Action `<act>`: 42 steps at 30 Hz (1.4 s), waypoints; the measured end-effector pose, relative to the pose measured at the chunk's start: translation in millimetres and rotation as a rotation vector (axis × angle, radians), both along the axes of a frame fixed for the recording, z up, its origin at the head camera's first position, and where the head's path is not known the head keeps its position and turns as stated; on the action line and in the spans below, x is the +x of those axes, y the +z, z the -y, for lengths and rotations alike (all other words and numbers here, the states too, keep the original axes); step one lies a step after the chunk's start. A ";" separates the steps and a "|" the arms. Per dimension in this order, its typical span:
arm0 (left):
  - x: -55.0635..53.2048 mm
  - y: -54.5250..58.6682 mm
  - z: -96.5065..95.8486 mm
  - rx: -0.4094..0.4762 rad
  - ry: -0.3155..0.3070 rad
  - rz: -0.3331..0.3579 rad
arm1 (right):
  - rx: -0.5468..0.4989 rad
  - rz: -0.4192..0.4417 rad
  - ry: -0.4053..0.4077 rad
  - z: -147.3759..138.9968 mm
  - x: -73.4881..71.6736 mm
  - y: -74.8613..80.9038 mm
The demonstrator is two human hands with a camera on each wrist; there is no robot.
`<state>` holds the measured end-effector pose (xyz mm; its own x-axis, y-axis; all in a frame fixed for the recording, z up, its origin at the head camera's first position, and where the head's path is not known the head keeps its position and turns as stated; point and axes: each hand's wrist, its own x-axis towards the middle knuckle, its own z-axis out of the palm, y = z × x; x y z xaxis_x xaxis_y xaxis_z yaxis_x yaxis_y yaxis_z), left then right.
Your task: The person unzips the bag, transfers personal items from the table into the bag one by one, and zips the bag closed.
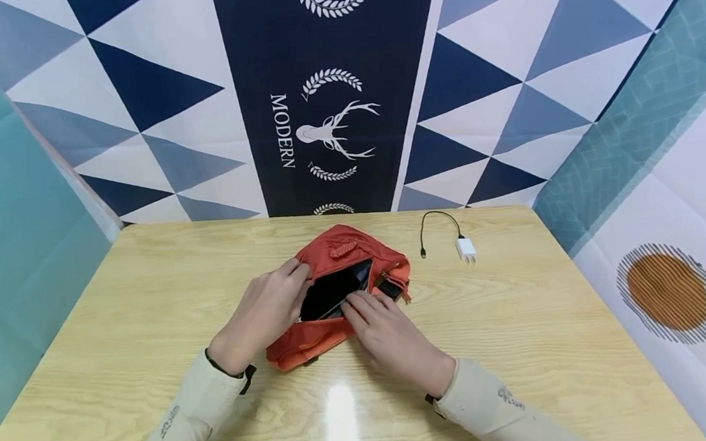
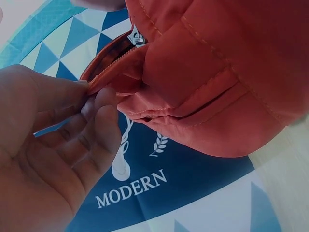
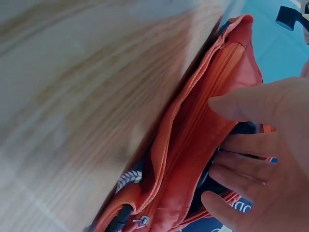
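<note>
A red waist bag point(image 1: 355, 241) lies on the table with its zipped opening spread wide. Inside it shows a dark, flat thing point(image 1: 328, 294) with a glossy face. My left hand point(image 1: 272, 301) pinches the zippered edge at the left of the opening between thumb and fingertips; a metal zipper pull point(image 2: 137, 37) is close by in the left wrist view. At the near edge, my right hand point(image 1: 394, 336) holds the bag's wall, its fingers inside the opening and its thumb outside on the red cloth. Those fingers partly hide the contents.
To the right of the bag, a white charger plug point(image 1: 465, 248) lies with a short black cable point(image 1: 431, 215) curving from it. A black buckle point(image 1: 389, 289) sits at the bag's right end. Patterned cloth point(image 1: 193, 122) rises behind the wooden table point(image 1: 495, 334).
</note>
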<state>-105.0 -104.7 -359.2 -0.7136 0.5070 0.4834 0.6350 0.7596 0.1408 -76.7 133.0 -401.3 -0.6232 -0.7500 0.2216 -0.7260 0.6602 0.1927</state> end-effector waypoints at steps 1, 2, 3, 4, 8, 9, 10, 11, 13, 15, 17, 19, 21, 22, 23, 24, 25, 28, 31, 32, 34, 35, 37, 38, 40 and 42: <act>-0.5 0.5 -0.6 -0.002 -0.004 -0.001 | 0.003 0.014 -0.001 -0.5 0.4 0.3; -0.9 0.8 -1.1 -0.004 -0.007 -0.001 | 0.004 0.028 -0.004 -1.1 0.8 0.5; -1.2 0.8 -1.7 -0.004 -0.012 0.000 | 0.003 0.042 -0.006 -1.7 1.0 0.6; -1.3 0.7 -2.4 -0.006 -0.014 0.001 | 0.001 0.056 -0.005 -2.6 0.9 0.1; -0.4 -0.9 -4.4 -0.008 -0.014 0.012 | -0.019 0.108 0.006 -6.1 -0.2 -3.3; -0.1 -1.4 -4.8 -0.008 -0.012 0.015 | -0.025 0.119 0.009 -6.8 -0.7 -4.2; 0.1 -1.8 -5.0 -0.011 -0.010 0.017 | -0.030 0.128 0.010 -7.3 -1.2 -5.0; 0.3 -1.9 -5.2 -0.012 -0.009 0.017 | -0.037 0.133 0.011 -7.6 -2.0 -5.8; 0.3 -2.1 -5.4 -0.017 -0.008 0.018 | -0.049 0.138 0.013 -7.8 -3.9 -7.3; 0.1 -2.2 -5.3 -0.021 -0.007 0.020 | -0.056 0.137 0.014 -7.3 -5.6 -8.3; 0.0 -2.3 -4.7 -0.018 -0.007 0.026 | -0.062 0.138 0.016 -6.6 -7.3 -9.5; 0.2 -2.8 -3.7 -0.014 -0.003 0.034 | -0.064 0.144 0.021 -5.9 -8.0 -9.8; 0.5 -3.5 -2.4 -0.006 0.003 0.041 | -0.070 0.153 0.025 -5.6 -8.5 -9.0; 0.7 -3.6 -1.8 0.000 0.008 0.044 | -0.074 0.157 0.025 -5.8 -8.7 -8.0; 0.9 -3.8 -1.2 0.004 0.012 0.045 | -0.076 0.157 0.026 -6.3 -9.1 -6.5; 1.0 -3.9 -0.7 0.010 0.016 0.046 | -0.082 0.158 0.027 -7.2 -9.8 -4.6; 1.0 -3.9 -0.4 0.016 0.019 0.045 | -0.090 0.152 0.029 -8.4 -11.0 -2.4; 0.9 -3.4 0.4 0.035 0.022 0.043 | -0.112 0.130 0.029 -13.9 -17.2 6.7; 0.5 -3.1 1.0 0.047 0.018 0.039 | -0.165 0.116 0.008 -22.2 -26.2 16.5; 0.4 -3.0 1.2 0.048 0.016 0.038 | -0.191 0.119 -0.005 -25.3 -29.5 19.8; 0.3 -2.6 1.3 0.047 0.013 0.036 | -0.246 0.117 -0.036 -33.2 -36.2 25.3; 0.3 -2.3 1.4 0.045 0.012 0.035 | -0.275 0.117 -0.055 -37.7 -39.6 27.3; 0.4 -1.5 1.5 0.040 0.013 0.033 | -0.312 0.103 -0.088 -47.0 -46.7 30.4; 0.6 -1.0 1.6 0.035 0.014 0.034 | -0.325 0.098 -0.107 -51.8 -50.1 31.2; 0.9 0.0 1.6 0.026 0.017 0.036 | -0.340 0.092 -0.145 -61.4 -56.4 31.6; 1.2 1.4 1.4 0.019 0.017 0.038 | -0.350 0.099 -0.185 -70.5 -61.9 30.9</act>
